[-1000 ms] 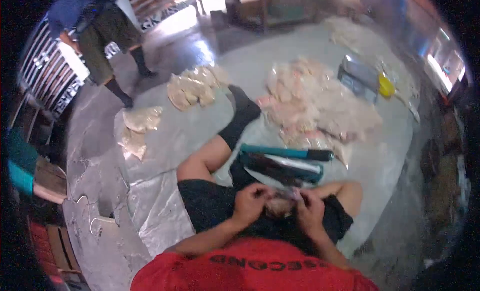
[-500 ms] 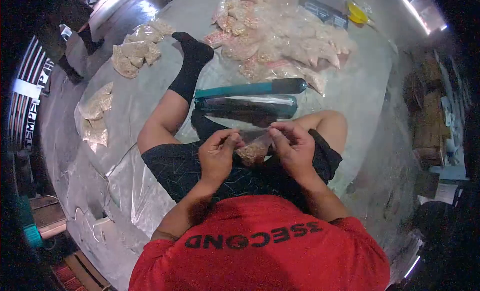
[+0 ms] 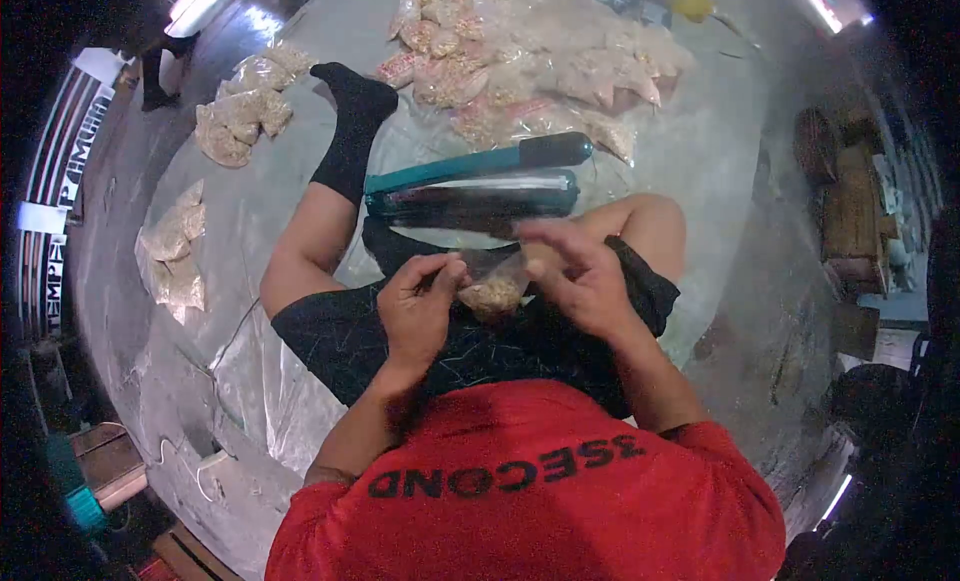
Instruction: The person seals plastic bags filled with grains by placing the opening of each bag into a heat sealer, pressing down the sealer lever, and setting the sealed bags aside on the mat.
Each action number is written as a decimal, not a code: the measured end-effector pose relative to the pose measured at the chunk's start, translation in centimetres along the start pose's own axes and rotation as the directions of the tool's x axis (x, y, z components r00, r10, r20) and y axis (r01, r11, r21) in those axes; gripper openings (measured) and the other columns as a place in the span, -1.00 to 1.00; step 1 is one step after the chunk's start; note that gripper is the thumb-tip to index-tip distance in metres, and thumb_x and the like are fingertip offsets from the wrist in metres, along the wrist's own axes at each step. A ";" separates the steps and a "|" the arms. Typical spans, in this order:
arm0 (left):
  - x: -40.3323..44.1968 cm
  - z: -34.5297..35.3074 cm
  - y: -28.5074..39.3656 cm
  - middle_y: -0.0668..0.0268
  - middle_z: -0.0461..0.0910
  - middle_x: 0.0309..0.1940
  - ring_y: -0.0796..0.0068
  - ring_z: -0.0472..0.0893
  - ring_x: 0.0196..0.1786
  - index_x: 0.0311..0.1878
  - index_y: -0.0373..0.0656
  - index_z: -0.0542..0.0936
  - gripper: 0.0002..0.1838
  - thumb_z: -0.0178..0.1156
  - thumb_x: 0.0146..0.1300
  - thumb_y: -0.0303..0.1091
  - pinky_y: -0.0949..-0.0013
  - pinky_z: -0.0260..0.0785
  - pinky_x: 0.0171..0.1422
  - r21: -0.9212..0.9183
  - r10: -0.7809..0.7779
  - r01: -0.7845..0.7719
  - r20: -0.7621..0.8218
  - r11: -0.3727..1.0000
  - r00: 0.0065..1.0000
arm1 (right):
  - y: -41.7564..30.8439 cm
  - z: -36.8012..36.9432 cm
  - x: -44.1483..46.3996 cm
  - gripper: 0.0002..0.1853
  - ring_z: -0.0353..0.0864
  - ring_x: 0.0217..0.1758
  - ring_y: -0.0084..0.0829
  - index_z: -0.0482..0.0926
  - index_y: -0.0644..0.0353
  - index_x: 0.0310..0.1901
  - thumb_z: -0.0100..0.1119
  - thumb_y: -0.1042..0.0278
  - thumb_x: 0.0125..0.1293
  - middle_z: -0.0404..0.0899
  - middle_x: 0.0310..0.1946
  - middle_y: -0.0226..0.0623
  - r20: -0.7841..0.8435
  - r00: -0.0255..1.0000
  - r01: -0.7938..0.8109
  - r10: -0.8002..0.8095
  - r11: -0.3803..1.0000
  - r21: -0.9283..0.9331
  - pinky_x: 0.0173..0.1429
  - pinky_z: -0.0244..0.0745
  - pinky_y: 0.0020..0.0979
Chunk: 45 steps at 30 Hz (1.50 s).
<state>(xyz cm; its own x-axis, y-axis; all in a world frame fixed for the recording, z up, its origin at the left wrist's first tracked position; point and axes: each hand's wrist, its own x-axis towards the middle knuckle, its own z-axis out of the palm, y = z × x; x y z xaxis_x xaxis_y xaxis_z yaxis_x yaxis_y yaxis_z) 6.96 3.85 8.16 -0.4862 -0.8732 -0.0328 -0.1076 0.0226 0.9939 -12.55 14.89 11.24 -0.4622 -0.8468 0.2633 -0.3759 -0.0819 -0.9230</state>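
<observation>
A pale plastic sheet (image 3: 715, 191) covers the floor beneath the seated person and bears a broad heap of filled clear bags (image 3: 540, 76). Between heap and lap lies a teal-and-black two-armed tool (image 3: 450, 169); a leg nudging it could shift it across the smooth sheet. Right hand (image 3: 580, 276): grip parted, fingers raised and blurred, thumb near the right edge of the small bag; contact cannot be told. Left hand (image 3: 418, 306): thumb and forefinger pinched together on the bag's upper left edge. Small clear bag (image 3: 495, 297): between the hands, above the lap, pale brown contents gathered at its bottom. If the left pinch is its sole support, the weight could swing it, and a slackened grip would drop it. Were its mouth unclosed, which does not show clearly, tilting could spill the contents.
</observation>
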 end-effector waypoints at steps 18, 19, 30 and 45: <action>0.9 0.9 0.8 0.21 0.72 -0.30 0.45 0.71 -0.25 -0.10 -0.34 0.65 -0.81 0.31 0.40 -0.37 0.38 0.59 -0.11 -0.182 -0.128 0.136 0.057 0.974 0.990 | 1.5 0.8 -0.4 -0.82 0.68 -0.22 -0.57 0.71 0.25 -0.14 0.36 0.30 0.40 0.75 -0.29 -0.39 -0.057 0.948 -0.289 0.314 0.920 0.265 -0.09 0.59 -0.47; 1.1 0.8 0.7 0.21 0.72 -0.30 0.45 0.71 -0.25 -0.10 -0.34 0.65 -0.81 0.31 0.40 -0.37 0.38 0.59 -0.11 -0.182 -0.131 0.139 0.055 0.973 0.990 | 1.2 1.0 -0.3 -0.80 0.68 -0.24 -0.57 0.70 0.26 -0.14 0.33 0.27 0.42 0.74 -0.31 -0.40 0.003 0.967 -0.242 0.255 0.912 0.332 -0.11 0.59 -0.47; 8.6 2.2 -5.0 0.33 0.60 -0.37 0.50 0.56 -0.43 -0.20 -0.20 0.59 -0.85 0.34 0.35 -0.35 0.39 0.51 -0.37 -0.470 -0.539 0.558 0.190 0.684 0.821 | 11.2 5.6 2.7 -0.70 0.58 -0.41 -0.54 0.66 0.32 -0.19 0.22 0.18 0.49 0.64 -0.46 -0.37 -0.184 0.797 -0.499 0.575 0.799 0.336 -0.34 0.49 -0.43; 13.4 3.5 -13.6 0.22 0.63 -0.30 0.37 0.65 -0.31 -0.14 -0.27 0.57 -0.86 0.21 0.40 -0.38 0.26 0.58 -0.32 -0.392 -0.555 0.561 0.143 0.729 0.820 | 17.3 7.7 5.2 -0.80 0.63 -0.38 -0.48 0.70 0.39 -0.17 0.17 0.42 0.36 0.72 -0.33 -0.25 -0.238 0.726 -0.602 0.645 0.763 0.234 -0.32 0.49 -0.41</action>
<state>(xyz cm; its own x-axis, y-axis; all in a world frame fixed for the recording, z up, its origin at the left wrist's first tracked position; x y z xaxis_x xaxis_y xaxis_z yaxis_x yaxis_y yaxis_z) -1.13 -6.48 -6.14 -0.4626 -0.6590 -0.5931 -0.0117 -0.6644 0.7473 -15.27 5.06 -5.57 -0.7693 -0.5423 -0.3379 0.1794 0.3242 -0.9288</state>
